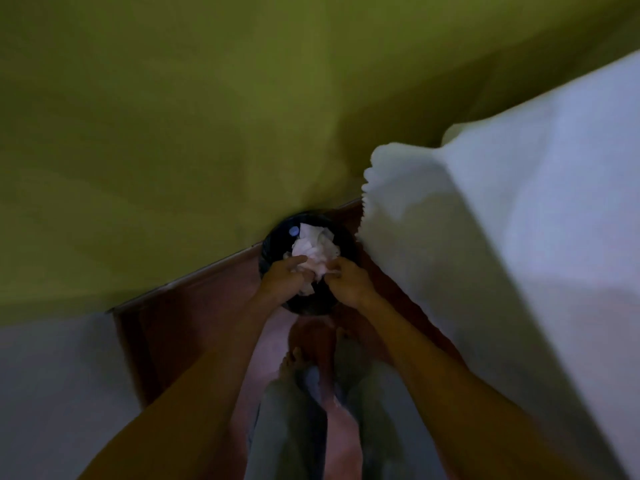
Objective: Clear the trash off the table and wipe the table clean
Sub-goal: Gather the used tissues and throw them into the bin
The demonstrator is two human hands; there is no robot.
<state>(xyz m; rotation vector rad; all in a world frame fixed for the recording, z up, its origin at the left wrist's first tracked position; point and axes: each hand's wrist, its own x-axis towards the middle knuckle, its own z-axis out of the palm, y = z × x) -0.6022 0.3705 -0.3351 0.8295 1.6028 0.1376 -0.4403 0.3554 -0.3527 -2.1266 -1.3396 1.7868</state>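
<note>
A round black trash bin point(273, 244) stands on the floor against the green wall. Over its mouth I hold a wad of crumpled white tissue paper point(315, 249) with both hands. My left hand point(282, 277) grips the wad from the left, fingers curled into it. My right hand point(348, 278) grips it from the right. A small pale round spot point(294, 231) shows inside the bin, behind the paper. The picture is dim and blurred.
A white cloth point(502, 220) drapes down on the right, close beside the bin. A dark red skirting strip point(194, 292) runs along the wall's foot. My bare feet point(294, 358) and grey trousers stand just before the bin. A pale surface point(52, 393) lies at lower left.
</note>
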